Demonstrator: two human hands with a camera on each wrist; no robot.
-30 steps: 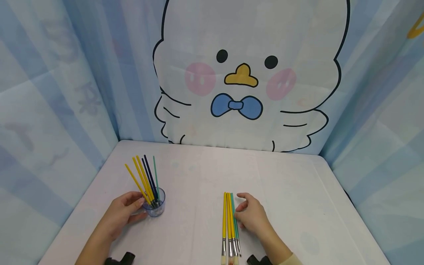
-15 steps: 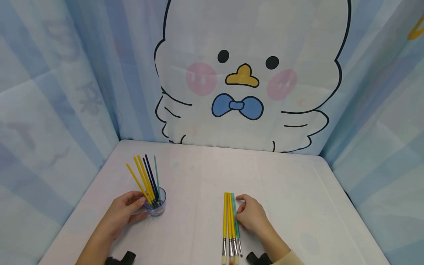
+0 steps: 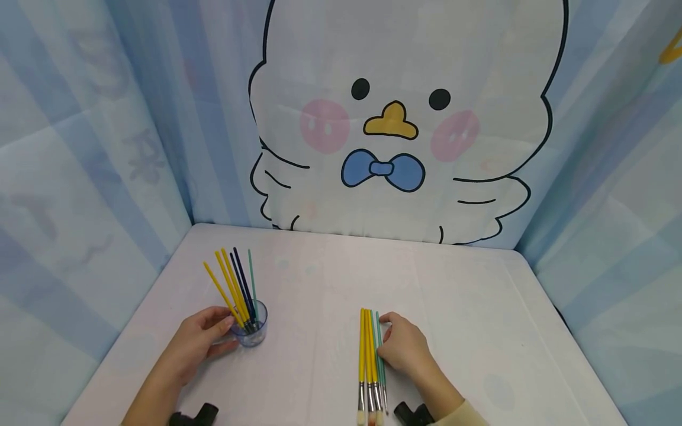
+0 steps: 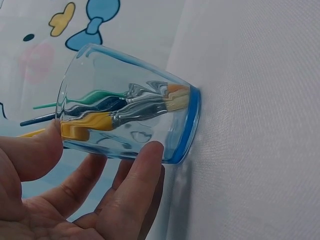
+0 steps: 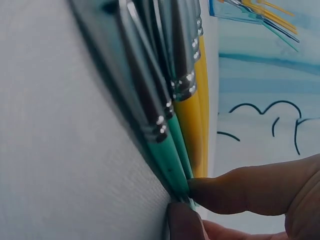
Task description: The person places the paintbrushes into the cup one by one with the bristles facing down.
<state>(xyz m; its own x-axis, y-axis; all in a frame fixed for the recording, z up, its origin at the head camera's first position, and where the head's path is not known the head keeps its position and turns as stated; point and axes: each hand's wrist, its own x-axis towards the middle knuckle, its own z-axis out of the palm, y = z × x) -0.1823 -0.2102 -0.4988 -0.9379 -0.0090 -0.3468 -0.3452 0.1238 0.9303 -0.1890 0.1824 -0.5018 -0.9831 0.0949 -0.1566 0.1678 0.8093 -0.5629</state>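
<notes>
green paintbrush (image 5: 167, 160) is being pinched by the nearly closed right hand (image 3: 406, 346); the half-open left hand (image 3: 198, 340) is holding a clear cup (image 3: 257, 338).

Cup (image 4: 194, 107): clear, smooth, glossy
Ferrules (image 5: 140, 75): shiny metal
Handles (image 5: 166, 161): smooth
Tablecloth (image 5: 60, 125): matt, woven cloth
Curtain (image 3: 218, 118): matt cloth

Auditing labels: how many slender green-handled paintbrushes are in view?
3: one slender green-handled paintbrush in the round, transparent, blue-tinted cup; a second and a third side by side at the right hand. More may be hidden.
</notes>
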